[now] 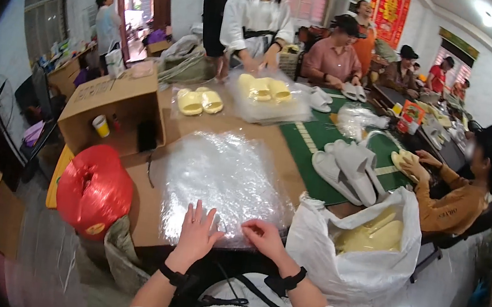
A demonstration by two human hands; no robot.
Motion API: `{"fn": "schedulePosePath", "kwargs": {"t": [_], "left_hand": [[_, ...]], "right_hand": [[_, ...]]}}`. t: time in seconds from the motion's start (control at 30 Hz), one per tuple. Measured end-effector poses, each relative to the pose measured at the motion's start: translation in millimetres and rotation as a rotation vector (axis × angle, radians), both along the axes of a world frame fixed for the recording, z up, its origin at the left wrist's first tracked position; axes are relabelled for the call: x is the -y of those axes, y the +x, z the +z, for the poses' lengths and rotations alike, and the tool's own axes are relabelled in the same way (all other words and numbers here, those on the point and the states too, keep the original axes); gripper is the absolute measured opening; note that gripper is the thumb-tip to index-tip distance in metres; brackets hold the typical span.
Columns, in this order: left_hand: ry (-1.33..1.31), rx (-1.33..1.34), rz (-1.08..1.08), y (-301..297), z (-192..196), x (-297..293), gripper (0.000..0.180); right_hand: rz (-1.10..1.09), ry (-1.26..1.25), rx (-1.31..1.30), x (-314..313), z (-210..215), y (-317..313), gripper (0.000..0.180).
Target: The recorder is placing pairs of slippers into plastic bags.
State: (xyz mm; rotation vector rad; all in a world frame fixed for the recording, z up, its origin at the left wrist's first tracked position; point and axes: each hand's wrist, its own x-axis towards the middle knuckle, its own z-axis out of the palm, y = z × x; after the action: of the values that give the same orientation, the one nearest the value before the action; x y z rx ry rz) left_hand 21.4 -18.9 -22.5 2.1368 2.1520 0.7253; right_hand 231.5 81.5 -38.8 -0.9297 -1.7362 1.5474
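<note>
A flat stack of clear plastic bags (224,178) lies on the table in front of me, shining under the light. My left hand (197,234) rests on the near part of the stack, fingers spread. Over the near right corner of the stack, my right hand (263,238) has its fingers curled together. Whether a bag edge is between those fingertips is too small to tell. To the right stands a white woven sack (341,278) with pale yellow slippers (375,236) inside.
On the left are a cardboard box (110,98) and a roll of red plastic twine (95,186). Grey slippers (349,170) lie on a green mat (308,149). Across the table, a standing person (258,24) handles yellow slippers (264,89) on bags. Another person (458,194) sits at right holding slippers.
</note>
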Motion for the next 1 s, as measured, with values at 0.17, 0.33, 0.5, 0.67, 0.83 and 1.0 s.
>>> {"fn": "schedulePosePath", "kwargs": {"t": [0.17, 0.33, 0.5, 0.67, 0.83, 1.0], "left_hand": [[0.055, -0.038, 0.037, -8.8, -25.8, -8.9, 0.062], [0.041, 0.066, -0.026, -12.2, -20.8, -4.1, 0.06], [0.057, 0.048, -0.023, -12.2, -22.7, 5.9, 0.059], [0.09, 0.069, -0.019, -12.9, -27.0, 6.5, 0.06], [0.101, 0.063, -0.005, -14.3, -30.7, 3.7, 0.061], [0.131, 0.027, -0.007, -10.8, -30.1, -0.1, 0.059]], "right_hand": [[-0.57, 0.422, -0.282, -101.7, 19.8, 40.7, 0.027], [-1.261, 0.753, 0.211, -173.7, 15.5, 131.7, 0.059], [-1.275, 0.669, 0.783, -174.1, 0.3, 167.2, 0.061], [-1.315, 0.663, 0.785, -173.5, 14.9, 173.7, 0.031], [-1.197, 0.836, 0.719, -166.4, 25.8, 160.1, 0.019], [-1.099, 1.017, 0.499, -158.4, 48.3, 135.8, 0.022]]}}
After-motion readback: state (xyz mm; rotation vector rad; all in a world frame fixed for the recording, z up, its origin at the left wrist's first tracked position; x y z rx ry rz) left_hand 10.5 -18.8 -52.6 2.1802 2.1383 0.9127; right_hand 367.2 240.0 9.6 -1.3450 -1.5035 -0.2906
